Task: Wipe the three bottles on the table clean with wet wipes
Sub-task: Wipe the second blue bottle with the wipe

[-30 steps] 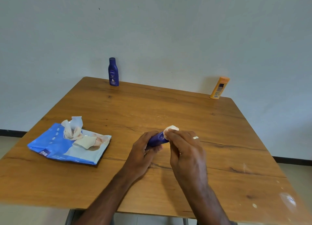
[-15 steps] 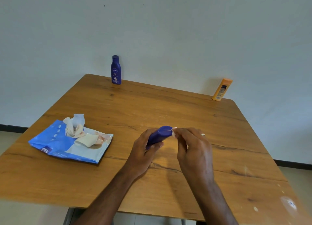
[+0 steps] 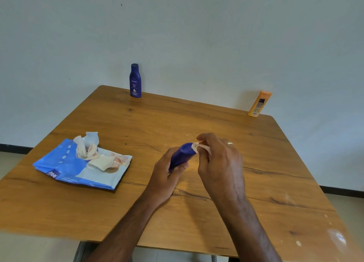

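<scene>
1. Dark blue bottle (image 3: 182, 155) sits mid-desk, tilted toward 1 o'clock; left hand (image 3: 167, 175) wraps its base, likely steadying it
2. Right hand (image 3: 218, 159) pinches a wet wipe (image 3: 195, 146) against its end

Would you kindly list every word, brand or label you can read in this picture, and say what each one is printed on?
"NIVEA": on the upright dark blue bottle at the table's far edge; the smaller print beneath is too small to read.
"mee": on the near corner of the blue wet wipes pack; the letters are partly blurred.
Orange bottle: its label is too small to read.
Blue bottle in the hands: no text shows.
</scene>
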